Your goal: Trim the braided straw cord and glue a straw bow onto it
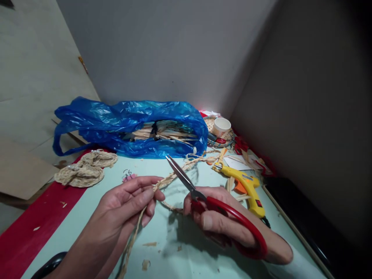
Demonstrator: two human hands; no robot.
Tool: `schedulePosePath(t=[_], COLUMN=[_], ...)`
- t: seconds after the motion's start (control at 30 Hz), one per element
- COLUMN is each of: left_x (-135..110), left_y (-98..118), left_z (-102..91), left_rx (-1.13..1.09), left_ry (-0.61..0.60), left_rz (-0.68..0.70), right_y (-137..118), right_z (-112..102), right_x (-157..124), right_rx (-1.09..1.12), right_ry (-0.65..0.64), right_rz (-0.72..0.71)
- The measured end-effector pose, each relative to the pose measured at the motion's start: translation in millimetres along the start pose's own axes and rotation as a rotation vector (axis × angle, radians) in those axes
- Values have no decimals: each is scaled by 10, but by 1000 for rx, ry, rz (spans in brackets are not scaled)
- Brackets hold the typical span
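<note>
My left hand (128, 205) pinches a braided straw cord (174, 176) between thumb and fingers; the cord runs from under my wrist up toward the blue bag. My right hand (229, 224) grips red-handled scissors (209, 201), fingers through the loops. The steel blades look closed and point up-left, lying against the braid just past my left fingertips.
A blue plastic bag (128, 124) of straw strips lies at the back. Two coiled straw mats (84, 168) sit at the left near a red strip of table. A yellow glue gun (247, 186), a white cup (221, 126) and paper scraps lie at the right, by a dark tray edge.
</note>
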State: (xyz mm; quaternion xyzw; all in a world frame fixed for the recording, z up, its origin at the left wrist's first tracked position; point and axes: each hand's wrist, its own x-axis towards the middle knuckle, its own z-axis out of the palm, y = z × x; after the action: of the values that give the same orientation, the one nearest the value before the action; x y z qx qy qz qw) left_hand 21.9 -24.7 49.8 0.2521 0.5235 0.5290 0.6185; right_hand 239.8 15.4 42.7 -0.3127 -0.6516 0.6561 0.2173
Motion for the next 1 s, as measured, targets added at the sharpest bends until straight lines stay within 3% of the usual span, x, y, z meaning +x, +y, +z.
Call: schedulePosePath(t=[0.13, 0.3, 0.53, 0.67, 1.0], left_x=[-10, -33, -32, -44, -65], left_y=[21, 25, -13, -34, -98], left_z=[49, 51, 40, 48, 33], left_rx=[-23, -45, -28, 7, 6], left_ry=[10, 25, -82, -76, -147], left_rz=[11, -11, -21, -11, -30], right_y=[-16, 130, 199, 234, 324], right_z=[41, 108, 181, 200, 180], right_x=[42, 71, 82, 104, 89], right_rx=[-436, -751, -910, -1032, -1305], right_ry=[226, 361, 363, 381, 464], right_rz=[-143, -284, -318, -325, -544])
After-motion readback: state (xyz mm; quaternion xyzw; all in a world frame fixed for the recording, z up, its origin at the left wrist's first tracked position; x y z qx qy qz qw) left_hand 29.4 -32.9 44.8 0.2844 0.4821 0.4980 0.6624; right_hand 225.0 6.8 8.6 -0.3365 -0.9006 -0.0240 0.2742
